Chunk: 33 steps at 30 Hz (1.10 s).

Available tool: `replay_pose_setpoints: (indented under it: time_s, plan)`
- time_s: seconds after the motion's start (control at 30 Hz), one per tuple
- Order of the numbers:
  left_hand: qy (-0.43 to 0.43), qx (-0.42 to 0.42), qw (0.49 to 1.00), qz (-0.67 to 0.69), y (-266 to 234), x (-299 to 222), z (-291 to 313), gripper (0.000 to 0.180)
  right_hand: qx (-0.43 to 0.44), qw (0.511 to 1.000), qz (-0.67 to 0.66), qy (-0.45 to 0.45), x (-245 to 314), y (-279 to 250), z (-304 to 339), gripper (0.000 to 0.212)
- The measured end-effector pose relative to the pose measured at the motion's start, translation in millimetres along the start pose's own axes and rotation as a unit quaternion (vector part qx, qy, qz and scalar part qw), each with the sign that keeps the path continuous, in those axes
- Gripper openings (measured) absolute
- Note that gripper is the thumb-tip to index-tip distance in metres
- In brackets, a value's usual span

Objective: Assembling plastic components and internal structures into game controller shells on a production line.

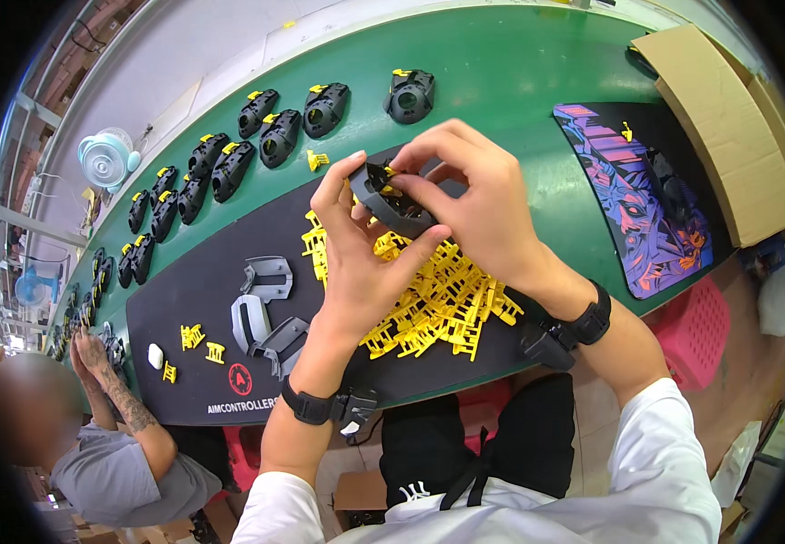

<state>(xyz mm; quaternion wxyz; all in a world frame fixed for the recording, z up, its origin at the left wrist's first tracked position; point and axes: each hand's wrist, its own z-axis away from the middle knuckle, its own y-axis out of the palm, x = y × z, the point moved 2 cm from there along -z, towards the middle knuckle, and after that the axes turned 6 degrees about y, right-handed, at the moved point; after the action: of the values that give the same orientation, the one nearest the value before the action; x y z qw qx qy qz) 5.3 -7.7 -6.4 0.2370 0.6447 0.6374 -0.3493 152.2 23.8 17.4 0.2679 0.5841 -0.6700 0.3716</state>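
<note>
A black curved plastic shell (pixel 394 210) is held up above the dark mat by my left hand (pixel 349 263), whose fingers and thumb wrap its sides. My right hand (pixel 479 195) pinches a small yellow plastic clip (pixel 390 172) against the shell's upper part; the fingertips cover most of the clip. Beneath both hands lies a loose pile of yellow plastic clips (pixel 447 304). A single yellow clip (pixel 317 160) lies just beyond my left hand. Several grey plastic shells (pixel 250 324) rest on the mat left of my left wrist.
Rows of black shells with yellow clips (pixel 280 138) line the green table (pixel 501 54). A few clips (pixel 192 336) and a white lump (pixel 155 355) lie at the mat's left. At right are a patterned mat (pixel 633 213) and a cardboard box (pixel 728 136). A co-worker (pixel 121 453) sits at left.
</note>
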Motion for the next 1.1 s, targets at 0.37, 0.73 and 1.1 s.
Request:
replay_pose_setpoints:
  time_s: [0.37, 0.73, 1.1]
  plan:
    - [-0.023, 0.011, 0.999, -0.024, -2, 0, -6, 0.093, 0.022, 0.998, 0.042, -0.029, -7, 1, -4, 0.014]
    - [-0.041, 0.037, 0.988, 0.144, -5, -7, -3, 0.091, -0.015, 0.994, 0.056, -0.096, 1, -10, -4, 0.013]
    - [-0.108, 0.013, 0.965, 0.238, -10, -7, -5, 0.088, 0.013, 0.995, 0.043, -0.093, 1, -18, -12, 0.017]
